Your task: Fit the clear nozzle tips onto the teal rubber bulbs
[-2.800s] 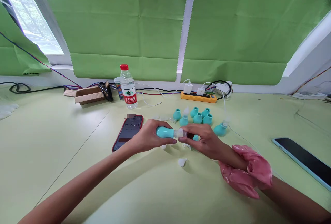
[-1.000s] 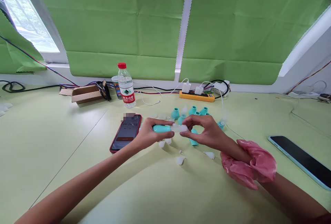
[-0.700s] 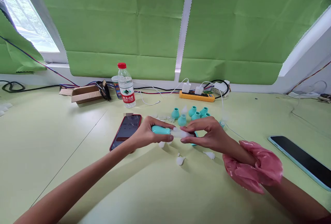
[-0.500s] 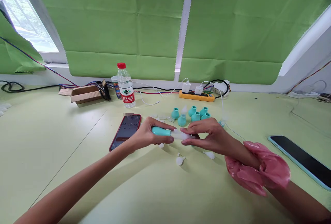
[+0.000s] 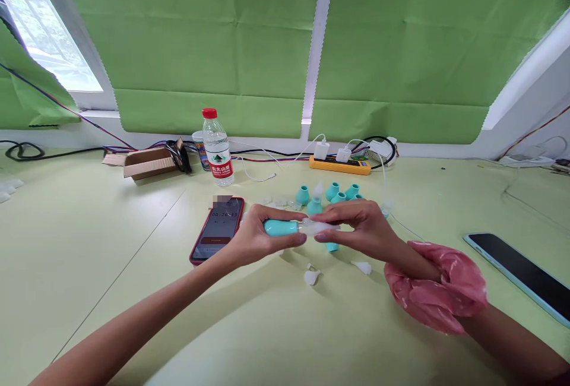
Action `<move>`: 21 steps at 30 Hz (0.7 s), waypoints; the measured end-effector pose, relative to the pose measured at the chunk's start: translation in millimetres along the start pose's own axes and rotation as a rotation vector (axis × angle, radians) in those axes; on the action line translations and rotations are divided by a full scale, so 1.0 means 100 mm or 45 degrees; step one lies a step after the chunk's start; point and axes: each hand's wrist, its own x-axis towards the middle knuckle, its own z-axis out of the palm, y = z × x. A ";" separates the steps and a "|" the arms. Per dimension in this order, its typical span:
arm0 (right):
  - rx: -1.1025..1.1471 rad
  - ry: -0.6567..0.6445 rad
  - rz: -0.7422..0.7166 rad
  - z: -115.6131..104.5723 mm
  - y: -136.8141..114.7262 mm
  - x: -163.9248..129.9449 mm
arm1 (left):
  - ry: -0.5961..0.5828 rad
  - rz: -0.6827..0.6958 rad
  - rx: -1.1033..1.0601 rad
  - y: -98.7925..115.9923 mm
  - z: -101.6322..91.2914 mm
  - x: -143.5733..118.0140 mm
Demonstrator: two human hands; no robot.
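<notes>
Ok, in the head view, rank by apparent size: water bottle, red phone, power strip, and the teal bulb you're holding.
1. Water bottle and red phone: about alike; the phone lies nearer the camera, so unsure.
2. Power strip, though farthest back.
3. Teal bulb, partly hidden by the left hand.

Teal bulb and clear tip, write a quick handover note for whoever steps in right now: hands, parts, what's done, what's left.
Left hand: gripping the teal bulb, held sideways above the table.
Right hand: pinching the clear tip at the bulb's mouth.
Done: one bulb with tip stands among the spare teal bulbs.
Left: whether this tip is fully seated cannot be told. Loose clear tips lie near the hands; several spare bulbs have none.
Red phone lies beside the left hand.
</notes>
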 end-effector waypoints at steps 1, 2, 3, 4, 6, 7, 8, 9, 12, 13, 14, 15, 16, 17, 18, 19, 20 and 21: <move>0.003 0.028 0.029 -0.01 -0.02 0.00 | 0.005 -0.005 -0.009 0.01 0.02 0.00; -0.009 0.054 0.057 -0.03 -0.04 0.00 | -0.002 -0.006 -0.018 0.01 0.03 0.00; -0.037 0.077 0.082 -0.05 -0.07 0.00 | -0.021 0.001 -0.032 0.01 0.03 0.00; -0.079 0.101 0.105 -0.09 -0.09 0.00 | -0.048 0.015 -0.051 0.00 0.03 0.01; -0.198 0.151 0.155 -0.21 -0.10 -0.01 | -0.074 0.043 -0.067 -0.04 0.00 0.04; -0.274 0.163 0.182 -0.28 -0.09 -0.02 | -0.063 0.051 -0.041 -0.07 -0.03 0.07; -0.362 0.157 0.215 -0.35 -0.07 -0.02 | -0.040 0.051 0.024 -0.11 -0.06 0.09; -0.459 0.119 0.254 -0.42 -0.04 -0.02 | -0.018 0.044 0.135 -0.15 -0.09 0.12; -0.732 -0.074 0.365 -0.58 0.10 0.00 | -0.060 0.020 0.658 -0.30 -0.16 0.17; -0.800 -0.126 0.396 -0.60 0.15 0.01 | -0.108 0.011 0.834 -0.36 -0.16 0.18; -0.856 -0.166 0.424 -0.62 0.21 0.02 | -0.159 0.003 0.992 -0.42 -0.16 0.18; -0.901 -0.194 0.450 -0.63 0.26 0.04 | -0.202 0.000 1.124 -0.47 -0.15 0.18; -0.934 -0.217 0.473 -0.63 0.32 0.05 | -0.235 0.001 1.228 -0.52 -0.14 0.18; -0.956 -0.238 0.493 -0.63 0.37 0.06 | -0.261 0.003 1.304 -0.57 -0.13 0.17; -0.972 -0.259 0.507 -0.64 0.41 0.07 | -0.289 0.006 1.356 -0.61 -0.12 0.17; -0.987 -0.280 0.517 -0.64 0.45 0.08 | -0.314 0.008 1.388 -0.64 -0.11 0.18; -1.007 -0.297 0.525 -0.64 0.49 0.08 | -0.332 0.005 1.408 -0.67 -0.10 0.18; -1.034 -0.305 0.532 -0.65 0.51 0.07 | -0.342 0.004 1.421 -0.69 -0.09 0.19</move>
